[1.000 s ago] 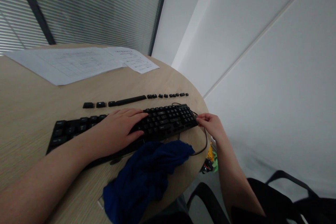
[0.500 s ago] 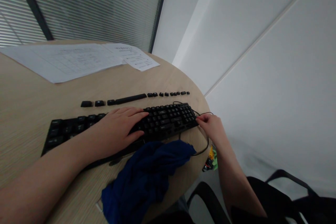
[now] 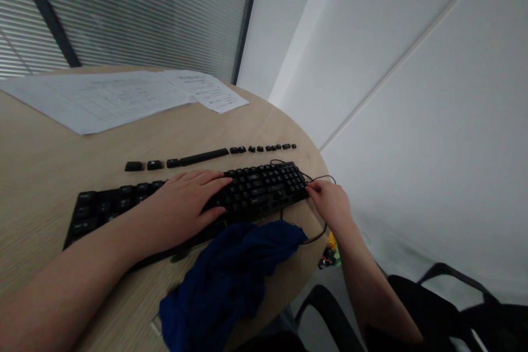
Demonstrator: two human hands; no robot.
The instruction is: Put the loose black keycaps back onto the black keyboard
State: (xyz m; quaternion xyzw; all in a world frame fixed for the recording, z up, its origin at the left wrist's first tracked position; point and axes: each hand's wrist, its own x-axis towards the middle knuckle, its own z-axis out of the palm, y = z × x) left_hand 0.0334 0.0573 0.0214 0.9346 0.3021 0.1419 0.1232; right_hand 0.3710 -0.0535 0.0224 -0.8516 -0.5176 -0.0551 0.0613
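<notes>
A black keyboard (image 3: pixel 256 184) lies slanted across the wooden table. My left hand (image 3: pixel 190 201) rests on its middle, fingers apart, hiding the keys beneath. At the keyboard's right end is my right hand (image 3: pixel 328 198), thumb and fingertips pinched together at the corner; anything between them is too small to make out. Behind the keyboard runs a row of loose black keycaps (image 3: pixel 154 165), with a long bar-shaped key (image 3: pixel 204 157) among them. A crumpled blue cloth (image 3: pixel 231 280) lies in front of the keyboard.
Printed papers (image 3: pixel 124 96) lie at the table's back left. A thin black cable (image 3: pixel 319 236) loops by the right edge of the table (image 3: pixel 284 121). Black chairs (image 3: pixel 330 313) stand below at the right, near a white wall. Colourful items sit on the floor.
The view has shifted slightly. My right hand has turned a little at the keyboard's corner, while my left hand stays in place on the keys.
</notes>
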